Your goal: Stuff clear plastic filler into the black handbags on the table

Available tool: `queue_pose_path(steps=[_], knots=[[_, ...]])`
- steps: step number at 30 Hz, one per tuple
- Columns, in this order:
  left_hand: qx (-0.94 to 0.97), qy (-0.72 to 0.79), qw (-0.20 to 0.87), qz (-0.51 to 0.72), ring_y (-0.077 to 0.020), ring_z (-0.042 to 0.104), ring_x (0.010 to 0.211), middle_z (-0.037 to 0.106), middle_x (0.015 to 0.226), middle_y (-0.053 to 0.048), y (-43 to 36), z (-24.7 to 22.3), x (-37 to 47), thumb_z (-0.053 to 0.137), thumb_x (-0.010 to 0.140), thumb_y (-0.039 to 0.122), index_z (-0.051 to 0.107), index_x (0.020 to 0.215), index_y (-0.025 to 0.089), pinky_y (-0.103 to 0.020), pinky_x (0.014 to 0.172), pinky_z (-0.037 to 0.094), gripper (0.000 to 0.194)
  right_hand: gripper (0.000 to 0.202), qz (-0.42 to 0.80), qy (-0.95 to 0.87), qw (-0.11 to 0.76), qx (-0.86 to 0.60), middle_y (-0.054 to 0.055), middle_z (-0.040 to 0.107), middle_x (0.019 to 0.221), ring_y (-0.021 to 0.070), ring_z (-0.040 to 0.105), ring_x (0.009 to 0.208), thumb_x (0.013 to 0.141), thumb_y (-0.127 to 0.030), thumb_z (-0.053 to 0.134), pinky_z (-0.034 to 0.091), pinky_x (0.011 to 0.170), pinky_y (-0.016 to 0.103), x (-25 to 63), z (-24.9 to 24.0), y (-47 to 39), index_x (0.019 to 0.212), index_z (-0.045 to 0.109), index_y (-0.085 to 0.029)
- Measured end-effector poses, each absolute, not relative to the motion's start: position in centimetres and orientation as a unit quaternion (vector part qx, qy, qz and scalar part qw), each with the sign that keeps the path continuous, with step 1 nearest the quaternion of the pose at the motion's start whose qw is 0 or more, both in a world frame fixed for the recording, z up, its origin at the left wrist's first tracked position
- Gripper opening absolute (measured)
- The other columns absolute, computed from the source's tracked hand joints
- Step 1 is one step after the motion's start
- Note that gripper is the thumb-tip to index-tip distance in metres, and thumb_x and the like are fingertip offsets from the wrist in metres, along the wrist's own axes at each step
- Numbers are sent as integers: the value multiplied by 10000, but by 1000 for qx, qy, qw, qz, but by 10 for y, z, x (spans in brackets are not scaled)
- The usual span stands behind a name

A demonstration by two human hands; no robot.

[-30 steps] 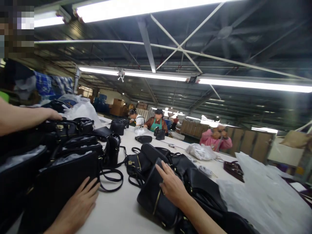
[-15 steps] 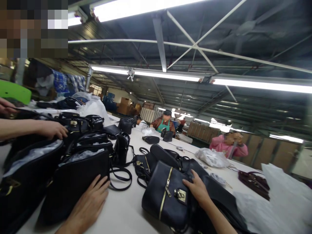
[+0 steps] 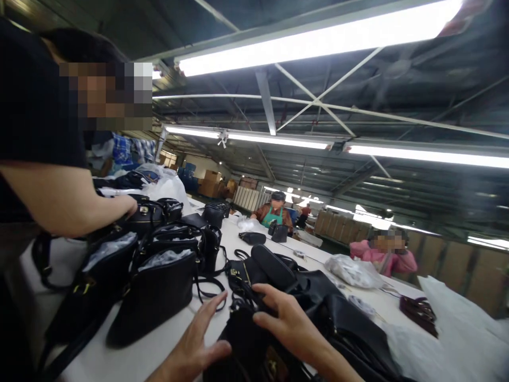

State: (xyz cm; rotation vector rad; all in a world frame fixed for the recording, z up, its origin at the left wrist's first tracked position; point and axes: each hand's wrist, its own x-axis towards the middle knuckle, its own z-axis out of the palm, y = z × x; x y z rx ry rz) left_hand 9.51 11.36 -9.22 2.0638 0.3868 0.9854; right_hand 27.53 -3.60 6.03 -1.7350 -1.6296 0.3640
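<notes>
My right hand (image 3: 288,324) lies with spread fingers on top of a black bag with gold fittings (image 3: 254,353) at the near edge of the white table (image 3: 159,347). My left hand (image 3: 194,347) rests beside the same bag, fingers apart, touching its left side. A pile of black bags (image 3: 314,302) with looping straps lies right behind it. To the left stands a row of black handbags (image 3: 155,294) stuffed with plastic.
A co-worker's arm (image 3: 67,204) reaches over the row of handbags from the left. Other people work at the far end of the table. Clear plastic bags (image 3: 437,339) cover the right side; a dark red bag (image 3: 419,313) lies there.
My left hand left the handbag row and came over to the bag under my right hand. The bag has been pulled nearer. The co-worker has leaned further in from the left.
</notes>
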Motion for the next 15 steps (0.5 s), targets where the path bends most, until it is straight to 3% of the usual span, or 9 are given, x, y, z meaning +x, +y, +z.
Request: queue_pose_path(steps=[2,5,7,9,11,13,15], knots=[[797,137,462,363,-305,413,1401,488,1491,-100,91,-70,100,764,675,216,283,1553,258,-496,1219,290,1002,552,223,-633,374,-640,-2,620,722,212,631,689,722,-301,594,518,568,308,259,49,-34,1260,569,-177],[797,134,468,357,-301,493,1294,571,1357,-102,74,-53,101,744,586,142,345,1531,212,-465,1178,343,1028,563,263,-640,353,-630,-28,614,672,179,616,564,754,-241,557,431,422,239,253,50,-37,1313,521,-192],[807,128,444,367,-300,448,1337,535,1412,-99,72,-54,100,719,619,161,400,1505,217,-461,1199,305,943,494,186,-663,294,-663,-10,670,718,175,651,590,810,-173,522,514,519,266,262,57,-43,1302,545,-206],[820,126,419,367,-300,376,1403,472,1494,-90,74,-59,98,694,662,194,431,1489,226,-468,1231,241,868,456,66,-668,217,-709,65,740,921,218,717,828,845,-103,501,579,811,346,275,61,-50,1288,576,-182],[830,128,405,362,-297,343,1430,435,1532,-89,74,-63,98,674,703,237,438,1483,224,-476,1243,216,816,449,-24,-647,154,-747,167,705,1156,308,665,1109,836,-42,508,494,1038,458,288,62,-57,1267,604,-123],[834,128,399,359,-291,350,1427,436,1531,-95,72,-63,99,644,760,293,434,1484,220,-482,1236,229,757,453,-60,-623,116,-771,232,620,1305,381,578,1245,824,-3,487,452,1079,534,294,61,-66,1249,618,-89],[833,129,394,366,-289,377,1408,466,1504,-102,67,-56,99,603,819,351,465,1455,212,-482,1221,253,665,408,-79,-634,95,-764,222,583,1371,371,553,1277,859,-22,455,432,1102,527,290,59,-75,1210,645,-109]])
